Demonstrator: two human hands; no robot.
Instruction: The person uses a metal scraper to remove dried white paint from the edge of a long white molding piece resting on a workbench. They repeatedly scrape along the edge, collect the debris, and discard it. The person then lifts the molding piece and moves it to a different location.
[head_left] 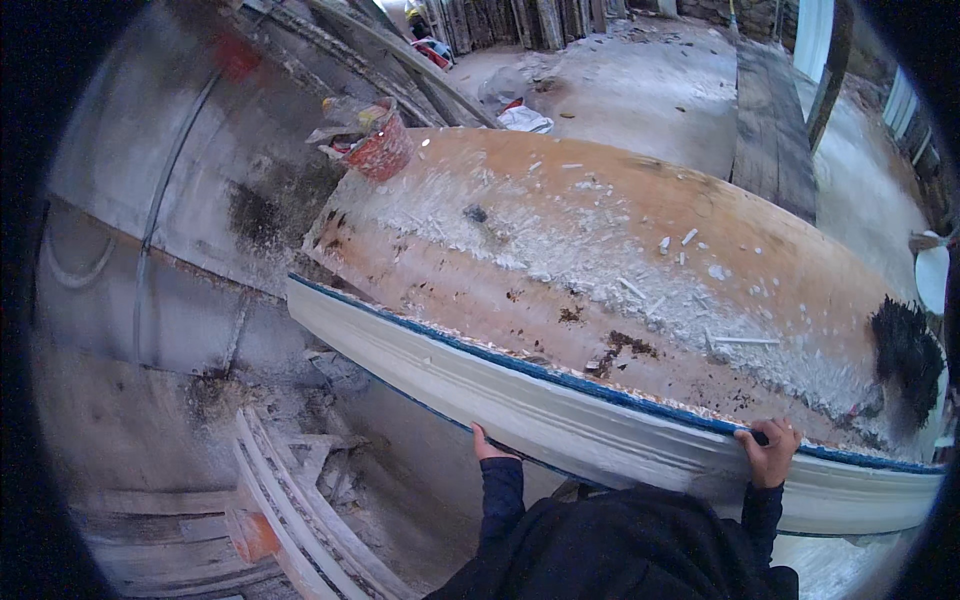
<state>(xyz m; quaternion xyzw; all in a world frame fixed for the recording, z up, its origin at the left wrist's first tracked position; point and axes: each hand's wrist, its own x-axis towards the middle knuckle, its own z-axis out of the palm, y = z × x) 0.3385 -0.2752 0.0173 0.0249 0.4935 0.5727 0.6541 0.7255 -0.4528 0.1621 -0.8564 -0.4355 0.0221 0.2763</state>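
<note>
A long white ribbed moulding (560, 410) with blue edges stands tilted along the near side of a plaster-strewn tabletop (480, 150). At its lower edge, left of my body, my left hand (490, 447) grips the rim; most of its fingers are hidden behind the piece. My right hand (770, 454) is curled over the upper blue edge farther right. Beyond the moulding, white plaster scraps (600, 270) and brown crumbs are spread on the wooden surface.
A red bucket (378, 150) with stuff in it stands at the tabletop's far left corner. A black bristly brush (905, 350) lies at the right end. White curved strips (290, 500) lean at lower left. A dark plank (772, 140) lies on the floor beyond.
</note>
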